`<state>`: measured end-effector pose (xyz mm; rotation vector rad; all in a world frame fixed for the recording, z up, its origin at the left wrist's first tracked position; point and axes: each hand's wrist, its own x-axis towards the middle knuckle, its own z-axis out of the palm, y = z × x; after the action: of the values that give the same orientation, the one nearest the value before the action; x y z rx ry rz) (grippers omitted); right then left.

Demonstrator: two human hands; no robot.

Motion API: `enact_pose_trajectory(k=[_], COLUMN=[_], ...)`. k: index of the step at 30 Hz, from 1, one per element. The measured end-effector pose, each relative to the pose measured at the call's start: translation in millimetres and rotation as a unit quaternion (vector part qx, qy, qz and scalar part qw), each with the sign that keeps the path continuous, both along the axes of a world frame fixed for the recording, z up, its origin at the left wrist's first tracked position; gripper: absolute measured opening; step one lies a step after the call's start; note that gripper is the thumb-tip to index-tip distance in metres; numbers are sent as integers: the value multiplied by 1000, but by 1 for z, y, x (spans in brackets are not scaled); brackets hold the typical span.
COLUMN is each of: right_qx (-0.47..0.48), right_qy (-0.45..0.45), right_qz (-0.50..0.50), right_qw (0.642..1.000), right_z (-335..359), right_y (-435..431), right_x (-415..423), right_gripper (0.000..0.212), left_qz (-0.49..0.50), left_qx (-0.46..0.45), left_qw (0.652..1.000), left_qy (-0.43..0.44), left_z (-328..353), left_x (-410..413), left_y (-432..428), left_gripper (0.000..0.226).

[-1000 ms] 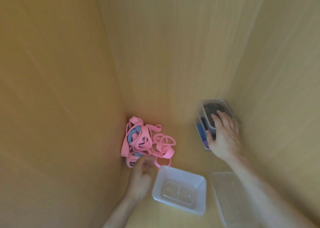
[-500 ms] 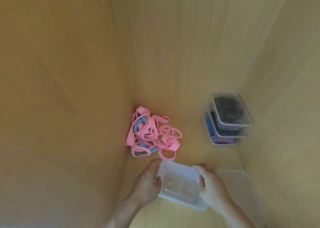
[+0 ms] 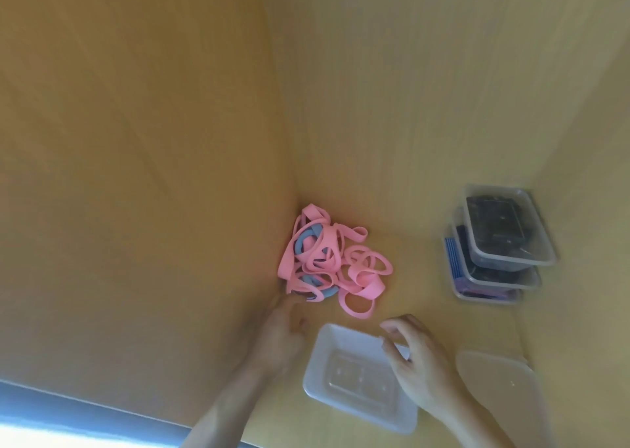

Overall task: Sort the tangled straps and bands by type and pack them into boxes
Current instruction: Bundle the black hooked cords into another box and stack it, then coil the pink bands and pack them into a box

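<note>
Left hand reaches the band tangle at eleven o'clock of the empty box, grip unclear; right hand hovers slack, holding nothing, over its rim. Likely packing pinks; next, tease one loop free.

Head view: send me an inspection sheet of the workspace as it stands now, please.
Surface: pale wooden surface.
Job's things: tangled pile of pink and blue bands in the left corner; empty clear box nearest the person; clear lid lying to its right; stack of three filled boxes by the right wall.
Clutter: nothing seen.
Hands: left hand open, fingertips at the pile's near edge; right hand loosely curled over the empty box's far right corner, holding nothing.
Cables: nothing seen.
Surroundings: wooden panels left, behind and right; bright strip at lower left.
</note>
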<state>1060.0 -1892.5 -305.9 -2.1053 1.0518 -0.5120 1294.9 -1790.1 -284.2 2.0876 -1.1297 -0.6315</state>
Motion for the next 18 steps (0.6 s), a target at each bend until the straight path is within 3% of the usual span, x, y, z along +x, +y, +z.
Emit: enact_pose_trajectory(k=[3,5,7,10,15,18], right_qx=[6,8,12,27,39,37], right_qy=[-22,-28,-36,-55,-36,4], right_qz=[3,8,14,21,23,26], right_qw=[1000,1000,999,998,998,999], right_z=[6,8,9,7,3,2], right_y=[-6,-12,-18,-29,-48,-59], right_x=[1,4,7,12,24,34], right_gripper=[12,12,16,23,18,22], left_qz=[71,173,233,267,283,274], left_qx=[0,39,56,29,-27,-63], left_qw=[995,984,968,954,938,907], left_qy=[-65,6,72,135,199,314], left_z=[5,-2,-13,-18,-13,-1], left_x=[4,4,4,2,6,11], left_y=[-23,-37,-47,-56,-48,-41], left_gripper=[24,10,14,20,9,18])
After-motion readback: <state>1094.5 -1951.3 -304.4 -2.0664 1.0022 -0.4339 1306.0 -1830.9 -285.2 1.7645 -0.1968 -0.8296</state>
